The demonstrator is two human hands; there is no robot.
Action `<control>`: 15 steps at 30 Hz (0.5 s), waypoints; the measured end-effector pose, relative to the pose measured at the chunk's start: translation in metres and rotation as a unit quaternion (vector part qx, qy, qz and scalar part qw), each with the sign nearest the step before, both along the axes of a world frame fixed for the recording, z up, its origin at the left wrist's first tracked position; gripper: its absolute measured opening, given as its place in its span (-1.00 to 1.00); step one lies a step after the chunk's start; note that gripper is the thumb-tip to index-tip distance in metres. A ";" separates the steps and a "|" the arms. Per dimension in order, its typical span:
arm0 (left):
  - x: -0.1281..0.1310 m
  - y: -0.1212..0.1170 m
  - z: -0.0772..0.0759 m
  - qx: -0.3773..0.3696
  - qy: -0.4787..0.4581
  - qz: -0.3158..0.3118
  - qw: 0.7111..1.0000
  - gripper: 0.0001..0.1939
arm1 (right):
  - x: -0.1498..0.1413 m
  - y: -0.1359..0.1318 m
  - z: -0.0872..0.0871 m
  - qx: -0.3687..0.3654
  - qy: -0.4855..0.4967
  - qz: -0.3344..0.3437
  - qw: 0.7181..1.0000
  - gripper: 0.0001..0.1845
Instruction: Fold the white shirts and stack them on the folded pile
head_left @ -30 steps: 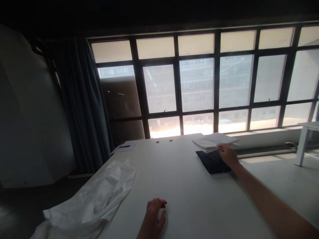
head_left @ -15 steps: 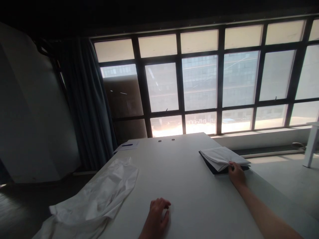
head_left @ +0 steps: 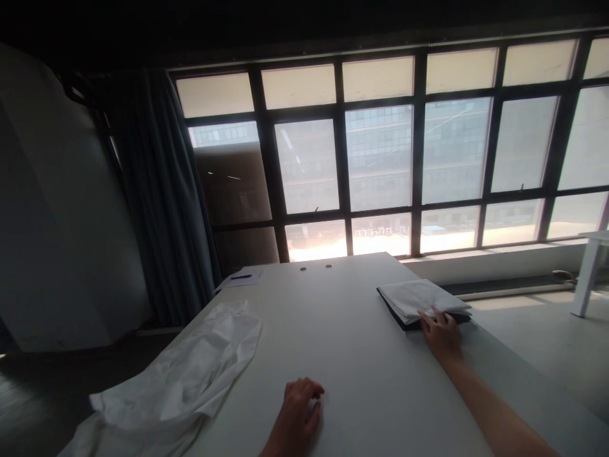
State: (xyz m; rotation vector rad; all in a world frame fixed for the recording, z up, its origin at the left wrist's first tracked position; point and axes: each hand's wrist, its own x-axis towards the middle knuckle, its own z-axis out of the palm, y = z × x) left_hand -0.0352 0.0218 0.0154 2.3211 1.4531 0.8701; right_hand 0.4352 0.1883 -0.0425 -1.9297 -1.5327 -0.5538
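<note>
A folded white garment (head_left: 416, 298) lies on top of a dark folded piece (head_left: 402, 322) at the table's right side. My right hand (head_left: 440, 333) rests on the near edge of this stack, its fingers spread and pressing on the white cloth. Nearer to me, my left hand (head_left: 299, 406) lies by the table surface with bent fingers, thumb apart, holding nothing. To its left a crumpled white garment (head_left: 190, 374) spreads across the table and hangs over the left edge.
The white table (head_left: 328, 336) reaches toward a large window wall (head_left: 375, 158). At its far left corner lie paper sheets (head_left: 252, 279) and a dark pen (head_left: 241, 276). Blue curtains (head_left: 166, 190) hang at the left. Another white table (head_left: 587, 273) stands at far right.
My right hand has let go of the white cloth's near edge, which it was pinching, and now lies spread on it. The cloth's lifted edge has settled flatter. My left hand stays put.
</note>
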 end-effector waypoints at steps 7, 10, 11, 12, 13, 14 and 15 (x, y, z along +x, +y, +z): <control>0.001 -0.001 0.002 -0.011 0.009 -0.001 1.000 -0.74 | -0.031 -0.009 0.001 -0.035 -0.093 -0.003 0.995 -0.34; 0.002 -0.002 0.002 -0.013 0.006 0.002 1.000 -0.75 | -0.034 -0.008 -0.003 -0.110 -0.110 0.069 0.985 -0.29; 0.002 -0.002 0.003 -0.013 0.005 0.002 1.000 -0.75 | -0.034 -0.008 -0.005 -0.139 -0.105 0.078 0.982 -0.29; 0.003 -0.003 0.003 -0.012 0.005 0.001 1.000 -0.76 | -0.035 -0.008 -0.007 -0.162 -0.097 0.077 0.979 -0.29; 0.003 -0.003 0.004 -0.011 0.006 -0.001 1.000 -0.76 | -0.036 -0.008 -0.009 -0.179 -0.088 0.070 0.977 -0.28; 0.004 -0.003 0.004 -0.011 0.008 -0.002 1.000 -0.76 | -0.038 -0.009 -0.011 -0.189 -0.081 0.062 0.977 -0.26; 0.005 -0.004 0.005 -0.010 0.009 -0.003 1.000 -0.76 | -0.042 -0.010 -0.013 -0.193 -0.074 0.053 0.977 -0.25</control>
